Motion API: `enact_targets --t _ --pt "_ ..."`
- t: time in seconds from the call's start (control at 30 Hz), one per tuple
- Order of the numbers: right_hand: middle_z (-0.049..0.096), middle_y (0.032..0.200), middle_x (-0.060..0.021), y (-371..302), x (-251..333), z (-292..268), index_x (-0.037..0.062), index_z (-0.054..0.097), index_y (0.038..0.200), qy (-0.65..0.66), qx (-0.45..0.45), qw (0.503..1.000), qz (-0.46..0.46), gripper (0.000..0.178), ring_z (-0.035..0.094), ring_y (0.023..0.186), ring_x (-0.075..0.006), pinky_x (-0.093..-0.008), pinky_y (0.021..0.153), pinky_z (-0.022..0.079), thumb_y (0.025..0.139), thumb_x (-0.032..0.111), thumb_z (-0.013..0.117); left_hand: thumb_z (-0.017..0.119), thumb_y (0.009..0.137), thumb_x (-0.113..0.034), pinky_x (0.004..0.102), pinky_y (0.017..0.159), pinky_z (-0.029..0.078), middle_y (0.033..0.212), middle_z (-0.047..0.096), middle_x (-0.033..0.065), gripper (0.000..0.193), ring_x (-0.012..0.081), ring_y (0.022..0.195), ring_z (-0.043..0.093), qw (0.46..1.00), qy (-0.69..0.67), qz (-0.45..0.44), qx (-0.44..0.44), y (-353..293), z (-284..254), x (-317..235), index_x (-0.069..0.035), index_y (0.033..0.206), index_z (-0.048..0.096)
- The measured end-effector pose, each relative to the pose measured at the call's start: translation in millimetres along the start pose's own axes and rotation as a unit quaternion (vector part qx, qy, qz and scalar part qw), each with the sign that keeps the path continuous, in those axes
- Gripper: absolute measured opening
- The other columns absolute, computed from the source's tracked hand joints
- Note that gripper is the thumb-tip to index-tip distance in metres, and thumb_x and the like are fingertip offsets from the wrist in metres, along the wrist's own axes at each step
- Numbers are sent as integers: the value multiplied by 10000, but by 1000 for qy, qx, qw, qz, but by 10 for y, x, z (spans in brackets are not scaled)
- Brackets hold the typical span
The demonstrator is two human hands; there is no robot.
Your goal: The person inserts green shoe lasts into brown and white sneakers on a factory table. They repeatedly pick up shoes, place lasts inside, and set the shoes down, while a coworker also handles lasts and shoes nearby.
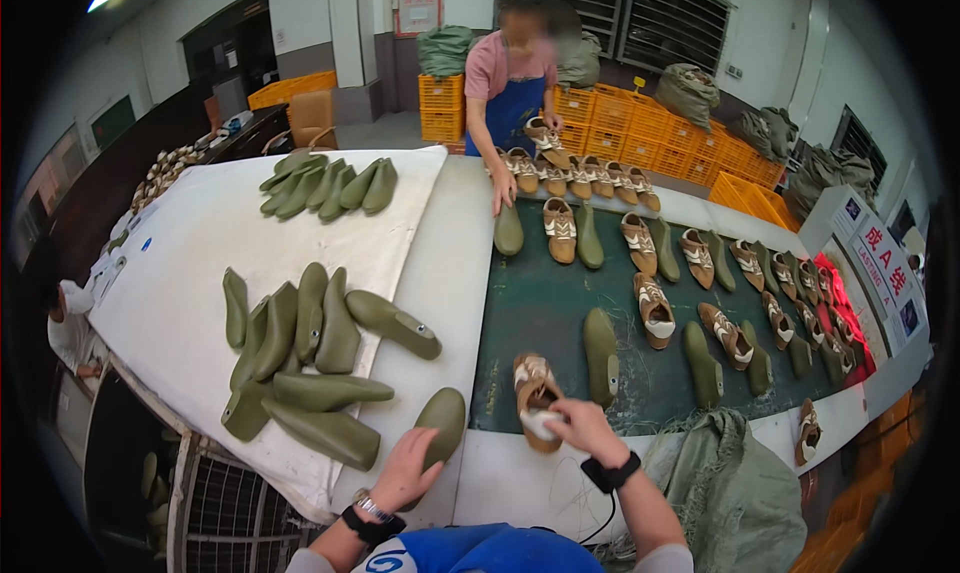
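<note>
While a heap of olive-green shoe lasts [300, 358] lies on the white cloth [190, 243] at the left of the frame, the left hand [405, 470] in the lower centre rests with curled fingers on the heel end of one more green last [441, 425], which lies on the pale table edge just left of the dark green belt [545, 308]. A second row of lasts [330, 185] sits in the upper left on the same cloth. Just right of the left hand, the right hand [582, 428] closes thumb and fingers on the white heel of a brown and white shoe [534, 393] that lies at the near edge of the belt (its toe points up the frame). Further right a lone green last [601, 354] lies beside it, and then pairs of shoes and lasts run toward the right rim. At upper centre another person in a blue apron [509, 108] presses a hand on a last [508, 230] at the belt's far end. A green sack [735, 483] slumps at lower right.
</note>
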State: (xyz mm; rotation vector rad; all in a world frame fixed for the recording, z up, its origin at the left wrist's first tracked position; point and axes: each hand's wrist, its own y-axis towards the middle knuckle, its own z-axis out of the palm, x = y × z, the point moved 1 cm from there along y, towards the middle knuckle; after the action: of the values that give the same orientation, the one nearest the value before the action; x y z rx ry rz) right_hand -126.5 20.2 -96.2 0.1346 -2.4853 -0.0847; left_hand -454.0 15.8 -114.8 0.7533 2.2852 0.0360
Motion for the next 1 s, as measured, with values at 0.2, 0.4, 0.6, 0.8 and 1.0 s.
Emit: enact_targets --t 0.2,0.4,0.6,0.8,1.0 --pt "645 978 -175 1155 -989 109 82 624 1082 -93 -123 985 73 328 608 949 -348 -425 840 482 780 202 669 780 668 -257 436 991 393 1314 378 283 819 445 1183 418 992 50 -106 39 -395 252 255 -13 1335 372" --pt "657 1014 -172 862 -1210 241 86 619 1124 -61 -13 991 121 338 615 966 -341 -409 841 490 812 212 645 773 677 -196 417 906 463 1214 512 261 794 408 1081 535 970 -31 -242 -5 -543 339 447 -42 1343 368" --pt "675 862 -146 -560 -866 84 55 638 1057 53 -95 987 116 268 647 788 -322 -375 711 515 816 172 632 750 695 -156 400 828 503 1021 643 221 661 369 953 626 968 -61 -243 -24 -468 370 687 -19 1276 464" --pt "672 847 -145 -2174 -505 -89 38 650 1028 101 -232 930 268 236 658 769 -287 -346 691 516 806 104 609 716 716 -101 358 848 490 1050 640 208 547 310 948 624 903 -328 -272 45 739 777 1077 14 1212 515" --pt "668 867 -166 -3736 -445 315 19 646 1016 19 -408 818 405 243 653 771 -304 -357 697 516 786 96 620 596 759 -33 430 953 420 1174 522 273 597 426 1092 515 996 19 -66 60 2207 2016 1106 -61 1321 399"
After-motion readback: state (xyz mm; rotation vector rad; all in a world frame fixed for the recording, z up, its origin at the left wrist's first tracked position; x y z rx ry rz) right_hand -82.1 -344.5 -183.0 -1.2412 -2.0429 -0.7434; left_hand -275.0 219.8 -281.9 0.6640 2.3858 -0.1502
